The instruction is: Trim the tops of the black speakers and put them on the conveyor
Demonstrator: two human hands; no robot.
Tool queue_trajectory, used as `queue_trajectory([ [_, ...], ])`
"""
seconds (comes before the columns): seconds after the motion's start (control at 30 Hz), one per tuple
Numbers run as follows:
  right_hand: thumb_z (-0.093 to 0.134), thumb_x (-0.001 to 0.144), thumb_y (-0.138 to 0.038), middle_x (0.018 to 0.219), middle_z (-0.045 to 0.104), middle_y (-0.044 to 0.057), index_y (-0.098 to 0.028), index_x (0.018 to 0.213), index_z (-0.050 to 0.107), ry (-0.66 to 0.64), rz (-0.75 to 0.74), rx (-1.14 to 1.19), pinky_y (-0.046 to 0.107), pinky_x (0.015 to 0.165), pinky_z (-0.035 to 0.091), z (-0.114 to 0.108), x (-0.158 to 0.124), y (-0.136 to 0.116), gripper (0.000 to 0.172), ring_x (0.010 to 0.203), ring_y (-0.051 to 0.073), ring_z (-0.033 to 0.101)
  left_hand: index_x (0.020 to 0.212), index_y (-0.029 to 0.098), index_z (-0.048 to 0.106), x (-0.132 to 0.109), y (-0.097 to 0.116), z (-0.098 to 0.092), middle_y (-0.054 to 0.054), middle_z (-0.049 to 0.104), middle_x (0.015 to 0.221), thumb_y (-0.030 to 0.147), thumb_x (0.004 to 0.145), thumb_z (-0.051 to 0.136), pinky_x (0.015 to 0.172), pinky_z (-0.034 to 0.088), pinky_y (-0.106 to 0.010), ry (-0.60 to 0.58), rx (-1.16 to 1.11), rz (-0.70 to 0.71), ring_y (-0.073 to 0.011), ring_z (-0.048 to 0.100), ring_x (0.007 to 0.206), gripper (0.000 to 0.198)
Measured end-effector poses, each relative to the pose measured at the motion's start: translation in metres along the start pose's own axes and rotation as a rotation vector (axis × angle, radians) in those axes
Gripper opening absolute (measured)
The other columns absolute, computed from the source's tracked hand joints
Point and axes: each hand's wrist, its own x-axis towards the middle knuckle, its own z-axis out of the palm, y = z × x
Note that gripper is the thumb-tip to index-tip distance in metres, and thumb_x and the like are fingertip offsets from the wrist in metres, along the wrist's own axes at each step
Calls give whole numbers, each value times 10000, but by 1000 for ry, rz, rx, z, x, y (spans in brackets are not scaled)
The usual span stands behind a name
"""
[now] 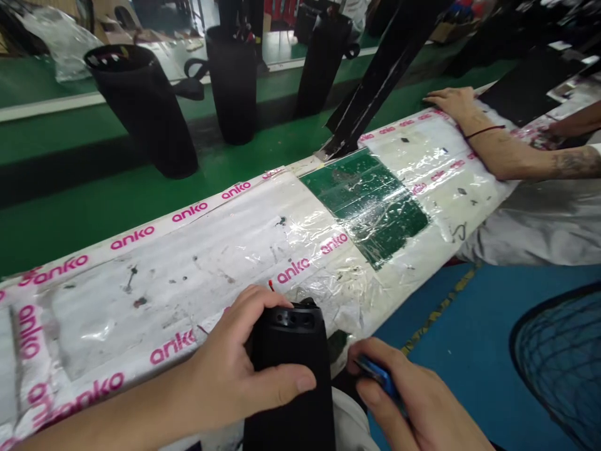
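Note:
My left hand [235, 369] is wrapped round a black speaker housing [291, 401] near its top, with the thumb across the front. The housing stands tilted at the bench's near edge, and a panel with small round holes shows at its upper end. A small red wire tip [271, 285] sticks up behind my left fingers. To the right of the housing, apart from it, my right hand [399, 394] is closed on a small blue object [378, 373]. My fingers hide most of that object, so its kind is unclear.
The bench [117, 300] is covered in white sheeting with pink print and clear tape. Beyond it, black housings [145, 113] stand on a green surface [263, 150] beside a slanted black post [380, 75]. A co-worker's arm [507, 144] rests on the bench at right, above a netted basket [563, 357].

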Motion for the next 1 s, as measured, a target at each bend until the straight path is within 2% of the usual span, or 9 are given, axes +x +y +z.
queue_trajectory([
  [0.07,395,1078,-253,929,766,52,-238,1237,546,52,-288,-293,308,550,566,-6,13,-4,220,702,223,745,1166,332,581,0,0,-3,5,558,1081,394,876,807,829,488,-337,-26,-18,-13,-209,566,943,373],
  [0.1,364,1074,-214,889,751,51,-215,1223,532,49,-366,-379,319,520,544,-9,21,-6,225,658,221,725,1176,338,578,-1,-1,-5,6,550,1087,393,886,800,820,485,-325,-40,-27,-11,-204,561,942,370],
  [0.17,318,1069,-170,835,715,38,-187,1210,516,37,-427,-472,333,492,501,-12,34,-10,243,603,213,686,1195,351,572,-1,-3,-6,8,536,1107,397,900,793,813,485,-311,-62,-51,-11,-195,557,940,371],
  [0.27,307,1071,-170,784,669,9,-182,1202,510,11,-447,-506,341,486,449,-13,43,-12,243,572,202,645,1222,368,566,-3,-8,-7,8,526,1135,394,906,796,828,501,-301,-77,-79,-7,-197,560,969,392],
  [0.43,343,1022,-122,776,644,-9,-185,1216,501,-18,-455,-500,353,514,400,-13,44,-12,259,585,205,613,1295,433,540,-5,-11,-10,10,531,1193,384,915,793,867,531,-302,-102,-80,-19,-214,563,1045,459],
  [0.57,398,947,-78,775,634,-16,-207,1183,494,-56,-431,-476,345,524,377,-11,45,-11,286,584,200,591,1368,499,519,-1,-8,-11,16,540,1274,360,944,768,964,518,-343,-126,-54,7,-234,562,1134,511],
  [0.8,425,753,-18,679,578,-33,-267,1009,431,-78,-370,-522,354,476,293,-7,49,-11,357,478,210,564,1258,369,636,6,-7,-12,-9,562,1123,358,914,802,1000,480,-397,-170,-188,27,-237,574,1079,382],
  [0.9,442,742,-12,681,612,-21,-251,1016,462,-170,-332,-505,351,468,269,-8,51,-12,364,467,219,615,1322,428,607,4,-12,-13,-11,578,1249,375,912,814,1054,456,-411,-173,-177,11,-272,554,1222,463],
  [1.0,511,774,-43,675,631,-21,-248,963,490,-258,-326,-484,343,439,204,-14,55,-16,279,442,219,627,1371,468,574,2,-16,-13,-8,561,1395,382,917,810,1120,407,-436,-162,-142,12,-310,498,1361,519],
])
